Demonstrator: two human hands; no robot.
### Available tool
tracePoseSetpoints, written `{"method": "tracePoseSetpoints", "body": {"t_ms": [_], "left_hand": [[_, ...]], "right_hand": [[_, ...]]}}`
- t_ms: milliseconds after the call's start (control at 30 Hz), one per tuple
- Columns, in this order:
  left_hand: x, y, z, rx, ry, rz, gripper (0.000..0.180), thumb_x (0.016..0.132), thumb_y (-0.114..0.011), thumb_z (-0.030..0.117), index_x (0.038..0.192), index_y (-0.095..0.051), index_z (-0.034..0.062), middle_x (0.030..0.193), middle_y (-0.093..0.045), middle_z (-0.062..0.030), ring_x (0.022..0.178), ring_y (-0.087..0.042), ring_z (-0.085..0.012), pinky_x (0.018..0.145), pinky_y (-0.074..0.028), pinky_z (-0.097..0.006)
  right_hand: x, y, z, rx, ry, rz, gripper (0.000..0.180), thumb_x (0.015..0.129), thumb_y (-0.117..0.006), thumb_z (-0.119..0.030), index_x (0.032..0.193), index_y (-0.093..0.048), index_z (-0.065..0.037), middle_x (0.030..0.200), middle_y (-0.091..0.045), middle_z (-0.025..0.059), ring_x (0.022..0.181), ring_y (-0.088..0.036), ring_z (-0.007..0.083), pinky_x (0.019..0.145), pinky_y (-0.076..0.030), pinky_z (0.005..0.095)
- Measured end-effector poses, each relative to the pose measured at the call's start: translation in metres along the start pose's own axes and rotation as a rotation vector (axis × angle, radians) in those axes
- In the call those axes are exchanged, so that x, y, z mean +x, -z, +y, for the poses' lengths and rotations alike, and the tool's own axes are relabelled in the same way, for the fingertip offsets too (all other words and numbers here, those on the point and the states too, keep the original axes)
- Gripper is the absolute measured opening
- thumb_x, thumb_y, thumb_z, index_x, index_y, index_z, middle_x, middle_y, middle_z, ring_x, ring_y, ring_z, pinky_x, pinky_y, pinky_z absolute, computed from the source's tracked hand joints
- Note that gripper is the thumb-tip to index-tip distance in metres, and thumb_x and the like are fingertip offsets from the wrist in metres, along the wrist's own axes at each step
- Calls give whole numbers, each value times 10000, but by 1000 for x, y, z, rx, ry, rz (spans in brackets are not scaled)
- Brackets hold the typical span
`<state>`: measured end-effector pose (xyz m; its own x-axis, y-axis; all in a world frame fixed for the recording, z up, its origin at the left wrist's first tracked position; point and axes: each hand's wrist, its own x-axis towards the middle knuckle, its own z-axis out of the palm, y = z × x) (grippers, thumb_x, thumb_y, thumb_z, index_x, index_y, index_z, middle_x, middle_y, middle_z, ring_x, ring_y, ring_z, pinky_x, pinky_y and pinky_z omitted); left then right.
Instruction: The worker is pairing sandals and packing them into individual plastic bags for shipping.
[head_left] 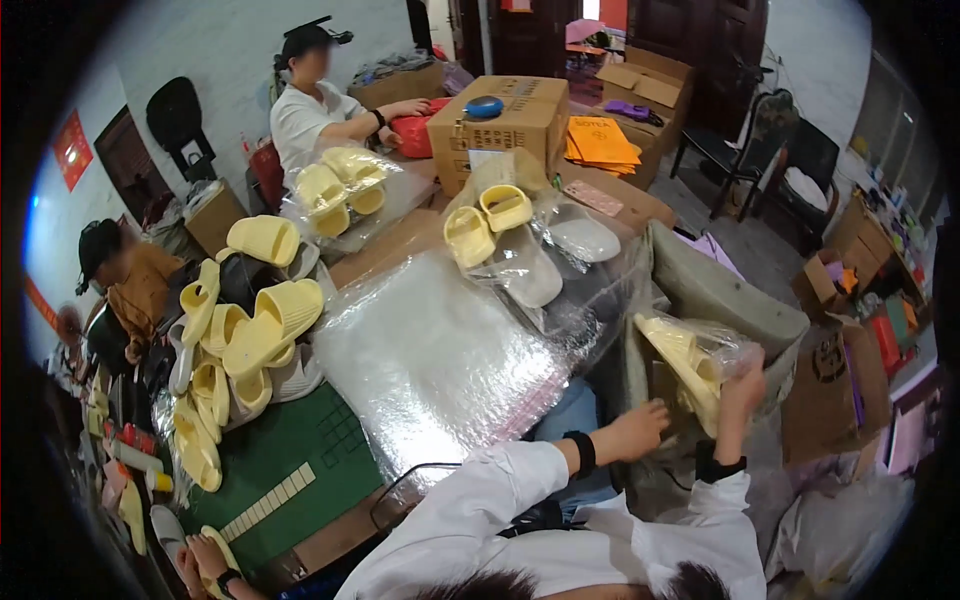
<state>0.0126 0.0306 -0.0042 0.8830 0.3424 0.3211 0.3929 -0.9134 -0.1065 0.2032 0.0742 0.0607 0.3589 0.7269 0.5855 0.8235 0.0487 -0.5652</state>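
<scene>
My right hand [741, 384] grips a clear plastic bag [728, 352] with yellow slippers [682, 362] inside, held tilted over an open grey-green sack [690, 270] at the right of the table. Beside the slippers, just to their lower left, my left hand [640, 428] is apart from them, its fingers loosely spread and nothing visible in them. To the left lies a stack of clear plastic bags [430, 350], flat and shiny. Beyond it, bagged yellow slippers [490, 222] and bagged white slippers [560, 250] rest on the table.
Loose yellow slippers [262, 325] pile up beside a green cutting mat [300, 470]. A co-worker's hand [207, 562] touches a slipper at lower left. Another person [315, 110] stands across the table, near a cardboard box [500, 125]. An open carton [835, 390] stands at right.
</scene>
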Motion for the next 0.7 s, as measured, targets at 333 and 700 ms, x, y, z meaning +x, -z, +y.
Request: {"method": "tracePoseSetpoints", "body": {"t_ms": [333, 700], "left_hand": [[-9, -4, 14, -196, 199, -251, 372, 840, -495, 159, 1205, -538, 107, 737, -634, -71, 725, -624, -239, 695, -431, -357], [-40, -33, 26, -1765, 658, 147, 517, 884, -423, 320, 1345, -425, 87, 1420, -393, -102, 1341, -303, -250, 1117, -187, -391]], "right_hand": [[4, 8, -67, -442, 522, -795, 647, 750, -690, -317, 1321, -448, -133, 1303, -484, 129, 1240, -412, 318, 1036, -267, 545], [-38, -187, -291, -363, 1292, -458, 659, 682, -717, -420, 1239, -524, -127, 1245, -537, 97, 1262, -396, 296, 1092, -181, 533]]}}
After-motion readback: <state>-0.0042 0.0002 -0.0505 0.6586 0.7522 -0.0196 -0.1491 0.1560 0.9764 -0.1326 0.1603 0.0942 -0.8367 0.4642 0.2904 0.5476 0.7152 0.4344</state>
